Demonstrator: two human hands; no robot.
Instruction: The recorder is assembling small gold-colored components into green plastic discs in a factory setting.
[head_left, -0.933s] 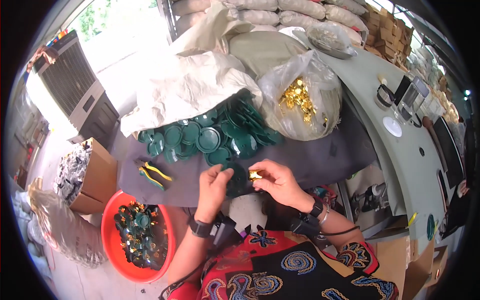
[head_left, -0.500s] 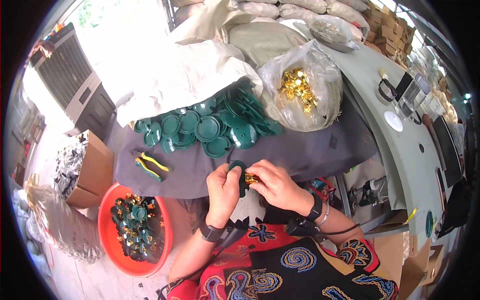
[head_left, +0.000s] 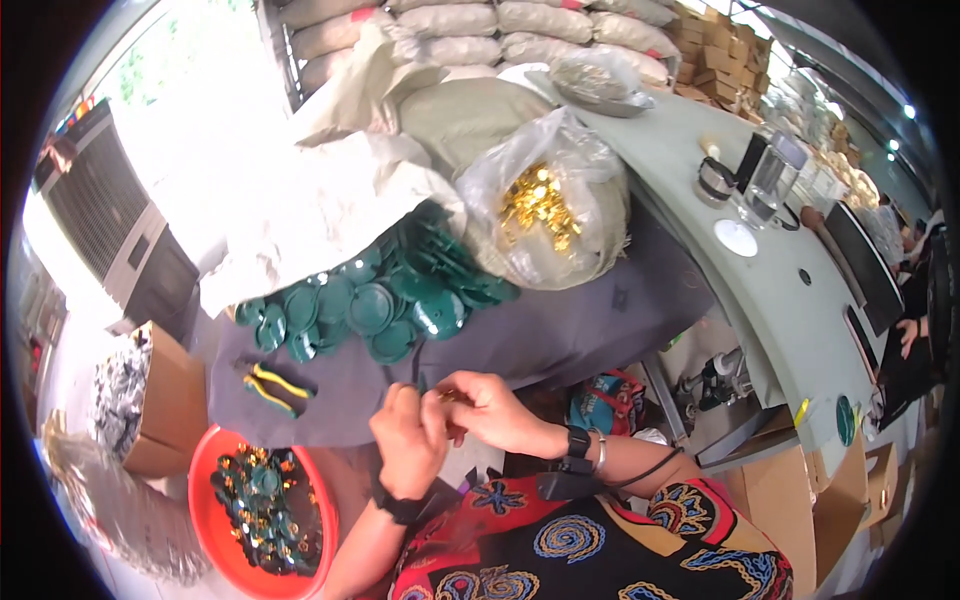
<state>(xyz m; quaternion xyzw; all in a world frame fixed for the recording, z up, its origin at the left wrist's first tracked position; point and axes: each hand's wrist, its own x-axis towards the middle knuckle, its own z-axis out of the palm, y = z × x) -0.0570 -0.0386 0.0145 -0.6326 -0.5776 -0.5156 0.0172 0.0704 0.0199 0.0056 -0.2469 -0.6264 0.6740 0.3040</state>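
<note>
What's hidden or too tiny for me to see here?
Head view:
Green disc and gold piece, in left hand and right hand: mostly hidden by fingers.
Red tub: bottom covered by heaped parts.
Pile of green discs: white sack overlaps it.
Gold parts in clear bag: too small to count.
Co-worker, far right: cut off by dark rim.

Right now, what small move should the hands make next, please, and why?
Perhaps press the gold piece toward the left hand: it shows in the right hand, the hands are close together, and the bowl holds mixed green and gold pieces. What the fingers cover cannot be seen.
</note>
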